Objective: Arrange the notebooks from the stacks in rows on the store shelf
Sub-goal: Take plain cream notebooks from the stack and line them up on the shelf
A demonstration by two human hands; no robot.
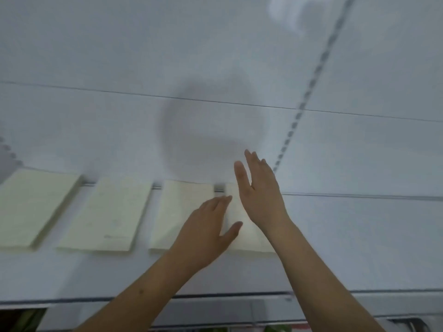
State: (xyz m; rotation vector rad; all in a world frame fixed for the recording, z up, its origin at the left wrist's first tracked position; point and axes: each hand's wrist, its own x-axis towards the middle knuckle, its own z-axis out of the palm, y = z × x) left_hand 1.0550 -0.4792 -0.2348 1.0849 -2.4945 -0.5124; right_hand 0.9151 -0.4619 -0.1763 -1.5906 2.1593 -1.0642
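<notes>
Four cream notebooks lie flat in a single row on the white shelf (359,236), along its back edge where it meets the white back panel (119,56). The first notebook (31,207) sits near the shelf's left end, its left side cut off by the picture's border. Just beside it, with a narrow gap, lies the second notebook (107,216), which carries a faint mark near its front edge. The third notebook (184,207) follows after another slim gap; its front right corner is hidden under the left hand (206,233).

That left hand is spread open with relaxed fingers pointing toward the back edge, palm down over the seam between the third and fourth notebooks; whether it presses them or floats just above is blurred. It grasps nothing.

The fourth notebook (242,238) is the last in the row, and most of it is covered by both hands and the right forearm, so only a strip of its middle and its front edge show.

The right hand (261,192) stands edge-on with straight fingers together, thumb apart, raised over the far right part of that notebook. It too holds nothing.

Right of the hands the shelf runs on toward its right end. A slotted upright strip (309,87) climbs the back panel behind the right hand, and a round shadow (208,125) falls on the panel above the hands. The front lip of the shelf (72,300) crosses under both forearms.
</notes>
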